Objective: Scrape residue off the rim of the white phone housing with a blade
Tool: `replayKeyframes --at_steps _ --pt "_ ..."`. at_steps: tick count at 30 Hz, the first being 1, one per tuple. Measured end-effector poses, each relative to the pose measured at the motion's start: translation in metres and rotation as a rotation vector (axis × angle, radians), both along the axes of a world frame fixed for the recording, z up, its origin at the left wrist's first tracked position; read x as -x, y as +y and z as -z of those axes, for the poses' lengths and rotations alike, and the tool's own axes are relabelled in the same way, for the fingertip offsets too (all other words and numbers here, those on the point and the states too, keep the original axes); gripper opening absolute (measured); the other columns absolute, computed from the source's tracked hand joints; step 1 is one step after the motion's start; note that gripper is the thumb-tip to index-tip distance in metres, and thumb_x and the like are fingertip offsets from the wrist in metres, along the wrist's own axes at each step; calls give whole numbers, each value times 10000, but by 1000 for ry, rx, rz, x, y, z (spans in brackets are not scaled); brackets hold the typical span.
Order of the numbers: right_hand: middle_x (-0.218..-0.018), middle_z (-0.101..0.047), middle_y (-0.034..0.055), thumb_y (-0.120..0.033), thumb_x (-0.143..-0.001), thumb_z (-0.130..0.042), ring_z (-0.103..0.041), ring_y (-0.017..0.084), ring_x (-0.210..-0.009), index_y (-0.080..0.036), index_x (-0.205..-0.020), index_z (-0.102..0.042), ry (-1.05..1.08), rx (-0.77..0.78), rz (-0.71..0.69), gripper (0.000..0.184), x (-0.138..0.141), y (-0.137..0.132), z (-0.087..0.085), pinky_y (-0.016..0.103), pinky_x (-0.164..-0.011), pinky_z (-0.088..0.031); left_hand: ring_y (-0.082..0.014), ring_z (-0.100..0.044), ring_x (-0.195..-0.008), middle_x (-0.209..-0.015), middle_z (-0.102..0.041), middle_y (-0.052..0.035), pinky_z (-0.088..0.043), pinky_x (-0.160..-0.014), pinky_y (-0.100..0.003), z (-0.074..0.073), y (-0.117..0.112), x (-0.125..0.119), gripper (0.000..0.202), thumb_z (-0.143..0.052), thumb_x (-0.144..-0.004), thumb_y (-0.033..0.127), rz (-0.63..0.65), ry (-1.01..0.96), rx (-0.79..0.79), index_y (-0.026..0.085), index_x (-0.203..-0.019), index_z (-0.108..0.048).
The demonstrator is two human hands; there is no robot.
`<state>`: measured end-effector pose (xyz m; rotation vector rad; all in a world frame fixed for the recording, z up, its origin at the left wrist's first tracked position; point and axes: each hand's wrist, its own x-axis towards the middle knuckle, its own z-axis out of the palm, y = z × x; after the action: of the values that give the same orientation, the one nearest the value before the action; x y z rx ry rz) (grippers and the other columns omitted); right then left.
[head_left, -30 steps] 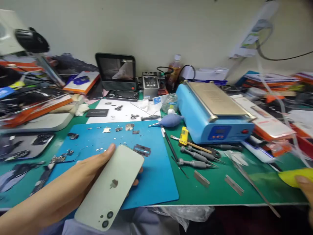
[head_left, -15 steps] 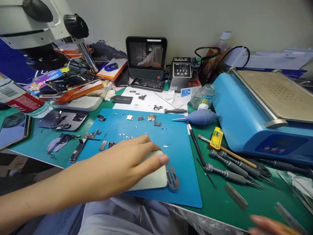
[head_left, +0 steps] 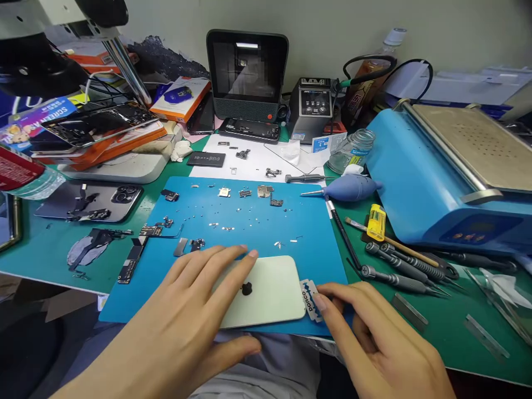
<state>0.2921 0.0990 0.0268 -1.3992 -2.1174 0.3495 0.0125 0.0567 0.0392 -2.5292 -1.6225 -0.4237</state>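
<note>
A pale phone back panel (head_left: 274,291) with a dark apple logo lies on the blue mat (head_left: 328,255). My left hand (head_left: 195,310) rests over its left part, fingers stretched out and thumb apart along the near edge; that end of the panel is hidden. At the panel's right edge is a double-edged razor blade (head_left: 310,301) with printed lettering. The thumb and index finger of my right hand (head_left: 378,338) close on the blade's right side. Tiny screws and metal parts (head_left: 266,191) are spread across the mat beyond my hands.
A logic board (head_left: 133,260) lies at the mat's left. Screwdrivers (head_left: 399,280), a brush (head_left: 399,252) and a blue air blower (head_left: 351,187) lie to the right, before a blue heating plate machine (head_left: 407,183). A dark phone housing (head_left: 95,199) and a microscope stand (head_left: 128,72) occupy the left.
My right hand has come in from the lower right to the razor blade and grips it. My left hand has drawn back leftward, uncovering the logo. The view has shifted.
</note>
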Motion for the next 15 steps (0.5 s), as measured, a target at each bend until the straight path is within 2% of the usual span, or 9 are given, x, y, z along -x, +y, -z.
replayKeyframes --at_steps 2,5,8,11,13,15 --pt "-796 -741 -55 -599 -1158 -584 -723 97 -596 -307 -979 -763 -38 10 22 387 4 2 -5 178 -469 -483 -280 -622 -1366 -1537 -729 -58 -457 -1103 -437 9 -2 3 679 -443 -1173 670 -19 -40 -18 176 -1630 -531" --pt "-713 -705 -73 -625 -1133 -604 -672 88 -534 -310 -883 -747 -33 91 42 427 10 6 -11 177 -450 -461 -276 -557 -1393 -1515 -724 -67 -398 -1123 -411 22 -3 8 682 -533 -1145 675 10 -97 21 168 -1601 -534" --pt "-684 -678 -74 -574 -1095 -660 -619 85 -511 -308 -849 -762 7 242 60 376 15 10 -17 176 -466 -455 -296 -506 -1424 -1503 -710 -99 -372 -1145 -421 31 -4 15 674 -579 -1128 676 53 -126 39 158 -1558 -541" --pt "-674 -666 -61 -506 -1048 -707 -588 91 -507 -302 -824 -778 50 389 84 311 14 11 -20 184 -478 -450 -319 -494 -1410 -1499 -679 -144 -370 -1117 -443 39 -5 22 567 -588 -1151 595 93 -158 25 155 -1507 -558" --pt "-668 -666 -50 -493 -1031 -714 -570 98 -496 -300 -834 -796 73 468 100 287 10 9 -22 191 -474 -451 -332 -496 -1420 -1524 -647 -165 -372 -1110 -466 45 -7 23 470 -601 -1159 510 102 -192 35 176 -1488 -557" --pt "-657 -654 -40 -509 -1031 -715 -547 106 -486 -298 -874 -818 74 523 117 282 6 5 -22 197 -462 -447 -345 -524 -1417 -1538 -639 -157 -384 -1105 -493 50 -10 23 411 -604 -1154 497 80 -226 33 224 -1460 -570"
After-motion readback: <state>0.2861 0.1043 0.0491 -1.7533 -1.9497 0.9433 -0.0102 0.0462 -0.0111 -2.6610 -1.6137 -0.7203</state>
